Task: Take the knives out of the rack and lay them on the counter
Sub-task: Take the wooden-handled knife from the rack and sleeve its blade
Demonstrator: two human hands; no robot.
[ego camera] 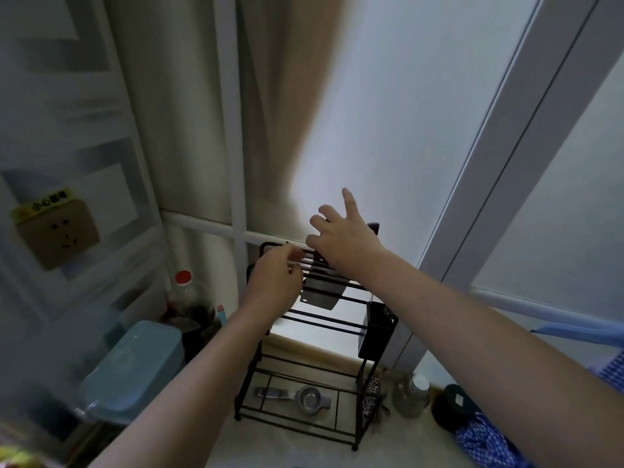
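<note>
A black wire rack [310, 359] stands on the pale counter [297, 447] against the window. A cleaver [320, 295] with a wide grey blade hangs in the rack's top slots, its dark handle [373, 228] poking up behind my right hand. My right hand [341, 238] hovers over the rack's top with fingers spread, holding nothing. My left hand [277, 282] is at the rack's top left, fingers curled and pinched at the top bars; whether it grips a bar or a knife is unclear.
A metal strainer [309, 398] lies on the rack's bottom shelf. A teal lidded box [135, 369] and a red-capped bottle [184, 288] stand left of the rack. A glass jar [412, 396] and blue checked cloth [486, 440] sit to the right. A wall socket [57, 231] is at left.
</note>
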